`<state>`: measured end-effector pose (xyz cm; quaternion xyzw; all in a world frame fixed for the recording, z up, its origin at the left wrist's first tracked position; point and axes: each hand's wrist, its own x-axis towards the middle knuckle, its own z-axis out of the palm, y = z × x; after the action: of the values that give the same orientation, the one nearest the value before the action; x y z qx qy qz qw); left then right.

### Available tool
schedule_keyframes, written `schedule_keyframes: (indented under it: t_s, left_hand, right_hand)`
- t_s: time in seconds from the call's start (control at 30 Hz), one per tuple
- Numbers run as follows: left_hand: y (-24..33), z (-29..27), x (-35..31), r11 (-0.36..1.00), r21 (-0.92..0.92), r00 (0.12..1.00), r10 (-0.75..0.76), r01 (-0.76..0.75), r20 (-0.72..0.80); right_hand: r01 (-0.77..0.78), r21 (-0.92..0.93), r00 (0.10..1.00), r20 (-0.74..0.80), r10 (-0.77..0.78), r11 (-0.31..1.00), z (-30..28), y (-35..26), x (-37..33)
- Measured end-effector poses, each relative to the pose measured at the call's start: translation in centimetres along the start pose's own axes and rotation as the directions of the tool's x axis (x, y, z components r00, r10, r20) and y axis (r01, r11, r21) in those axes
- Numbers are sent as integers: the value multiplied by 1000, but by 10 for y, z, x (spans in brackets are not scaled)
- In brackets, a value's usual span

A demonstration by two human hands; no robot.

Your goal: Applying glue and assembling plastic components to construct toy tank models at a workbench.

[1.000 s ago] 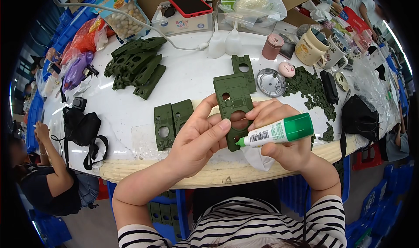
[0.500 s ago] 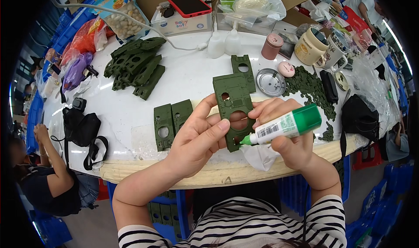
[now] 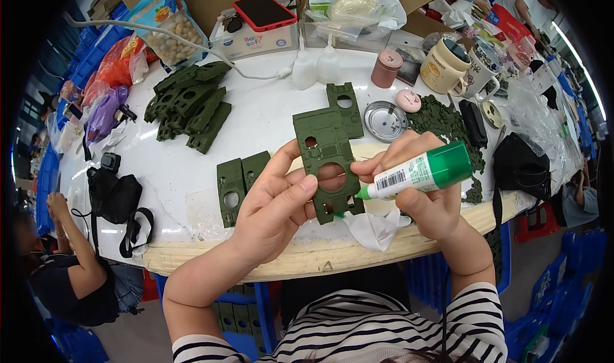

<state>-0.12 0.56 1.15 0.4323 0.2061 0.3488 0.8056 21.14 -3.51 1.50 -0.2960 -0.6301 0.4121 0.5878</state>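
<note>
My left hand (image 3: 268,213) is closed on a dark green moulded plastic plate (image 3: 323,136), thumb on its face and fingers behind, holding it tilted up above the table. The plate has a large round hole and smaller openings. My right hand (image 3: 438,209) grips a white glue bottle (image 3: 409,176) with a green end, its green nozzle pointing left, close to the plate's lower right edge. A fingertip of that hand is at the plate's right edge. Whether it pinches a small part there I cannot tell. Behind the held plate lies another green plate (image 3: 349,119).
Two green plates (image 3: 229,184) lie left of my hand, beyond them a stack of plates (image 3: 185,110). Right are a round metal lid (image 3: 385,121), a heap of small green parts (image 3: 441,121) and mugs (image 3: 444,66). A crumpled white tissue (image 3: 376,230) sits at the table edge.
The glue nozzle has come away from the plate's lower opening, up to just beside its right edge. The whole view has shifted slightly. Both hands keep their holds.
</note>
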Motion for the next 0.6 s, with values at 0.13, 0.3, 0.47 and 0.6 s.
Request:
schedule_keyframes:
  t_s: [0.13,0.3,0.47,0.6]
  left_hand:
    - [0,0,0,997,-76,1000,8,-7,8]
    - [2,3,0,1000,0,1000,0,0,-6]
    - [1,2,1,1000,-2,1000,6,-6,-7]
    - [1,2,0,1000,-1,1000,4,-4,-6]
  right_hand:
    - [19,-6,1000,14,-19,1000,0,2,0]
    - [23,-30,999,24,-22,999,-1,2,0]
    - [23,-13,1000,19,-23,1000,0,2,0]
    - [23,-20,999,26,-22,1000,0,2,1]
